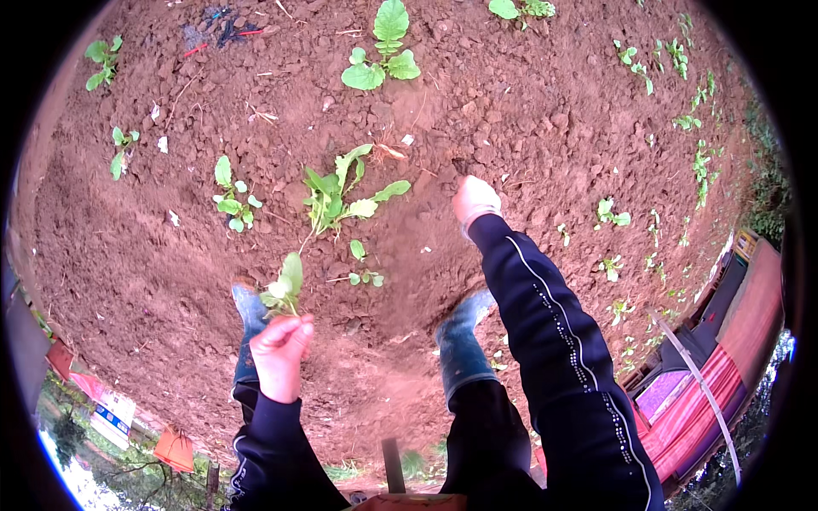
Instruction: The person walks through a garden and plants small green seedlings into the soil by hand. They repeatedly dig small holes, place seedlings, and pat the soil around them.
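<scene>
My left hand (pixel 281 354) pinches a small bunch of leafy green seedlings (pixel 285 285) between thumb and fingers, above the left boot. My right hand (pixel 477 199) is low at the reddish-brown soil, its back towards me. The fingers are hidden, so whether they hold anything cannot be seen. Just beyond it is a small dark hollow (pixel 459 166) in the soil. Between and ahead of my hands, a loose heap of leafy seedlings (pixel 332 198) lies on the ground. Two small sprouts (pixel 365 278) stand nearer to me.
Blue rubber boots (pixel 466 345) stand apart on the soil. A larger toothed-leaf plant (pixel 386 61) grows ahead, a leafy seedling (pixel 235 201) at left. Rows of small plants (pixel 702 166) run along the right. Red striped cloth (pixel 693 409) and a pale pole (pixel 696 383) are at lower right.
</scene>
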{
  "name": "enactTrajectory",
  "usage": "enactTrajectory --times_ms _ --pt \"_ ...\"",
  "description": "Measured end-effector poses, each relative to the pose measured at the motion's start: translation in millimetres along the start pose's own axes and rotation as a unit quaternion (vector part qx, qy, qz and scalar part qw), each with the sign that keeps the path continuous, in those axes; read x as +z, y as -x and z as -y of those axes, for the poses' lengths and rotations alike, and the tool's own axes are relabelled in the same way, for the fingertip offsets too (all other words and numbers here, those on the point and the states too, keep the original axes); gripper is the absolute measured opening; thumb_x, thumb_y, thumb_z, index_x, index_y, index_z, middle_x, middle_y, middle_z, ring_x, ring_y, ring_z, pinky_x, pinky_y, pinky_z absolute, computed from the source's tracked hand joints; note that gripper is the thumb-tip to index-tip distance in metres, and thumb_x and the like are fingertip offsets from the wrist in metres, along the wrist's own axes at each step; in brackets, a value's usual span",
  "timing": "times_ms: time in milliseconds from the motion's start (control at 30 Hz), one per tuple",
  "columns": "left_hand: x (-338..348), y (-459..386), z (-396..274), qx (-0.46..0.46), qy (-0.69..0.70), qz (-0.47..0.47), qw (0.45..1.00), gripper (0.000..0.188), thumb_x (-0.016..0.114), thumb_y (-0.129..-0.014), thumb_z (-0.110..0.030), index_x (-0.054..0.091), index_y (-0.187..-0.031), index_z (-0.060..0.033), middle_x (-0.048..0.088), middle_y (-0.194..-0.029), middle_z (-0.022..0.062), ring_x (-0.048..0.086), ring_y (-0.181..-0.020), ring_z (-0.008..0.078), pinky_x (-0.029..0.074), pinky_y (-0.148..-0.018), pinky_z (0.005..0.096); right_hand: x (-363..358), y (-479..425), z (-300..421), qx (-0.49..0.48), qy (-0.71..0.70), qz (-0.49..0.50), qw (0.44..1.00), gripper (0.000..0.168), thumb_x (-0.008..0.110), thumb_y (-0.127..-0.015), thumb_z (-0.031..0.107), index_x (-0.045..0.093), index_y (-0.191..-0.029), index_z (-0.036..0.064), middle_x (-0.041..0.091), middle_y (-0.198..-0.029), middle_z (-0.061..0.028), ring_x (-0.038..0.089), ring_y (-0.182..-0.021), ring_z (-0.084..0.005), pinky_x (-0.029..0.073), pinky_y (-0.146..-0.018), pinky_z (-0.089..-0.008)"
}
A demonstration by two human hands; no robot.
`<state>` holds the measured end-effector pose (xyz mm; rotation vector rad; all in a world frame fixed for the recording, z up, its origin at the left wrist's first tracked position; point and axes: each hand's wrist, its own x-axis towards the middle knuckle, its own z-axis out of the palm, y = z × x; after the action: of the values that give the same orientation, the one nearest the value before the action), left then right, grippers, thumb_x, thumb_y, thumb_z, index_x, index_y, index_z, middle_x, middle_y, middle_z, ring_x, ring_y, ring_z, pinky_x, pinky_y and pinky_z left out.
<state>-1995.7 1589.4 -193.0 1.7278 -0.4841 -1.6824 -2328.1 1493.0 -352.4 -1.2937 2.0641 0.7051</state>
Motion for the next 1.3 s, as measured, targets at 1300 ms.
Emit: enactTrajectory --times_ms 1300 --pt "13 10 73 -0.084 -0.073 0.211 0.971 0.010 0.066 -0.071 0.003 0.065 -0.081 0.0000 0.058 -0.073 0.0022 0.049 -0.061 0.0042 0.039 -0.053 0.0172 -28 -66 -43 -0.048 0.051 -0.037 0.997 0.022 0.051 -0.078 0.016 0.064 -0.092 0.006 0.061 -0.094 -0.0168 0.059 -0.089 -0.0309 0.047 -0.077 -0.0381"
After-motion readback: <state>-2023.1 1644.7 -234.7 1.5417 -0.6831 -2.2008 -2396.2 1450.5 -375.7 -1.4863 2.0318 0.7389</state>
